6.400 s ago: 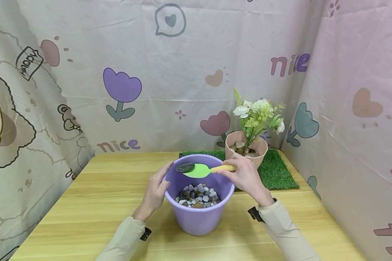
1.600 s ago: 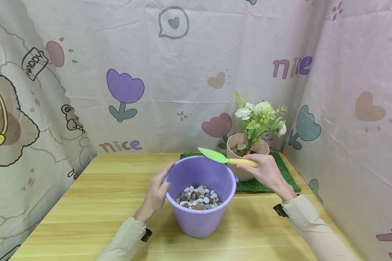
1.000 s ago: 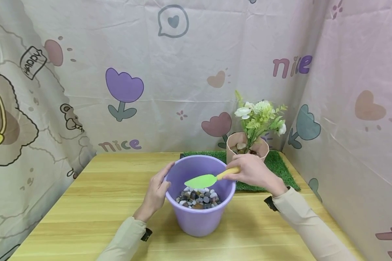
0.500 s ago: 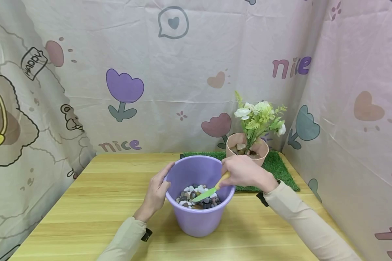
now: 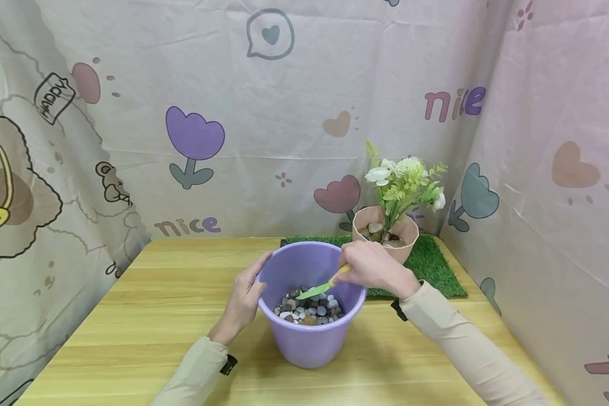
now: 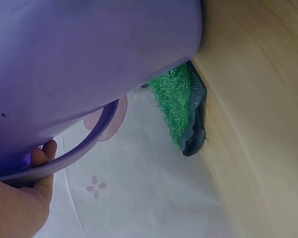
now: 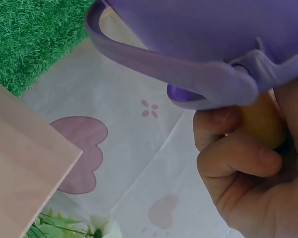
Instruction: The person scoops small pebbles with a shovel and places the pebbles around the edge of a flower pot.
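A purple bucket (image 5: 309, 341) stands on the table with small mixed pebbles (image 5: 309, 310) in its bottom. My left hand (image 5: 241, 296) holds its rim on the left side; in the left wrist view the fingers reach around the bucket's handle (image 6: 82, 153). A small garden trowel with a green blade (image 5: 314, 291) and yellow grip is in my right hand (image 5: 378, 268), over the bucket's right rim. Its blade slants down into the bucket, with the tip at the pebbles. Curled fingers (image 7: 233, 153) wrap the yellow grip (image 7: 263, 121) in the right wrist view.
Behind my right hand a pink flowerpot (image 5: 406, 231) holds stones and white artificial flowers (image 5: 403, 175). It stands on a green turf mat (image 5: 436, 270) at the back right of the wooden table (image 5: 193, 276). A printed cloth (image 5: 284, 113) hangs behind and at both sides.
Earlier the trowel carried a dark stone over the bucket, then hung bare near the flowerpot. It has since dipped into the pebbles and risen slightly. The left hand stayed on the rim.
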{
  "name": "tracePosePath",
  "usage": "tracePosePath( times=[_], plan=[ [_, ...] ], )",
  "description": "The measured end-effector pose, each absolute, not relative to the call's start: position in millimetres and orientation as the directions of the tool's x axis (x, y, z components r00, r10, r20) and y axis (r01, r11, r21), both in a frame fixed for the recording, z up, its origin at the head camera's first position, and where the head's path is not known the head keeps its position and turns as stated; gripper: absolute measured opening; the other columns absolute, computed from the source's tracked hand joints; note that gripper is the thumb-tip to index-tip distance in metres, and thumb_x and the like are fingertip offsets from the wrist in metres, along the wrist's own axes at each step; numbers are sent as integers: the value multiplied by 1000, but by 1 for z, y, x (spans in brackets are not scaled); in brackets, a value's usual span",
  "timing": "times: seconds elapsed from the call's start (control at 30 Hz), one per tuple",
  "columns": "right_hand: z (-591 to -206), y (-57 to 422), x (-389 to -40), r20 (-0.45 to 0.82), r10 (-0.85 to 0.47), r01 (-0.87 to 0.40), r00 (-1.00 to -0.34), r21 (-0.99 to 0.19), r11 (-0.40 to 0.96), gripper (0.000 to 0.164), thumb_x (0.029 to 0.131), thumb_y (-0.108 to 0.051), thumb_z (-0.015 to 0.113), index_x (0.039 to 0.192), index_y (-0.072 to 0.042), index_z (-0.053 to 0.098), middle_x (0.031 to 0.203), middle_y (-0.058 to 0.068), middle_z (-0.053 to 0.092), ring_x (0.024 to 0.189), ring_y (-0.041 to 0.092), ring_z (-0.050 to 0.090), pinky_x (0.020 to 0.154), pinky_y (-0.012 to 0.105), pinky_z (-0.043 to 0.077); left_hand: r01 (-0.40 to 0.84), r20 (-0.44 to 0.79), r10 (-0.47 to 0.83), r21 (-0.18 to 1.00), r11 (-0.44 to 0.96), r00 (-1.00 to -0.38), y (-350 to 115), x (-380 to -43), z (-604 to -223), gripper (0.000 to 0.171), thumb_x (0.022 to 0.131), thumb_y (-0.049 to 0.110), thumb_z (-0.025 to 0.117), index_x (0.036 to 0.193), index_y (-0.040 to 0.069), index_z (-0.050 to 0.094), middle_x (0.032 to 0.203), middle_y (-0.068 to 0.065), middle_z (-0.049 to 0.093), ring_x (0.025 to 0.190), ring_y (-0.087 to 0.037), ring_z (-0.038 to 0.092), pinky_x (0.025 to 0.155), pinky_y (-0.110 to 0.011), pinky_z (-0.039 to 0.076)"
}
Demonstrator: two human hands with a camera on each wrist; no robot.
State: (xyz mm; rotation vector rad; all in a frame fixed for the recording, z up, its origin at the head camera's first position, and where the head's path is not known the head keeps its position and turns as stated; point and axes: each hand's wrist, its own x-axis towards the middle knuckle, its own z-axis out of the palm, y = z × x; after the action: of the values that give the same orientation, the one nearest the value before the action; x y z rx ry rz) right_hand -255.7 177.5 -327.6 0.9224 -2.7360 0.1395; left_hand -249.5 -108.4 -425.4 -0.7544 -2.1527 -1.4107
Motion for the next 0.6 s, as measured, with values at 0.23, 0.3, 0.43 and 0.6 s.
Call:
tracePosePath(
  times=[0.23,0.3,0.43,0.6],
  plan=[
    [-333,178,-262,295,-592,-617,-750,10,787,18,76,-47,78,70,-30,74,72,-16,52,61,2,47,49,21,38,661,636,197,675,327,-746,-109,-250,-426,63,81,-1,43,144,-3,45,144,-18,52,127,-37,55,104,-55,46],
    [-334,179,-264,309,-600,-630,-738,2,776,19,76,-47,78,70,-30,73,72,-15,51,60,2,47,49,21,38,660,634,197,678,325,-748,-109,-250,-426,63,81,-1,43,144,-2,45,144,-18,52,127,-37,55,104,-55,46],
    [-336,180,-268,330,-603,-645,-726,-26,763,20,78,-47,77,71,-28,72,72,-15,49,59,2,45,49,19,38,659,631,200,680,323,-749,-109,-250,-425,63,81,-1,42,144,-2,45,144,-17,52,127,-37,55,104,-55,46],
    [-338,182,-269,351,-601,-657,-718,-56,752,22,79,-48,76,75,-27,74,70,-13,47,59,2,43,50,18,38,657,630,200,679,326,-750,-109,-250,-426,63,81,-1,42,145,0,45,145,-17,52,128,-36,54,104,-55,46]
  ],
)
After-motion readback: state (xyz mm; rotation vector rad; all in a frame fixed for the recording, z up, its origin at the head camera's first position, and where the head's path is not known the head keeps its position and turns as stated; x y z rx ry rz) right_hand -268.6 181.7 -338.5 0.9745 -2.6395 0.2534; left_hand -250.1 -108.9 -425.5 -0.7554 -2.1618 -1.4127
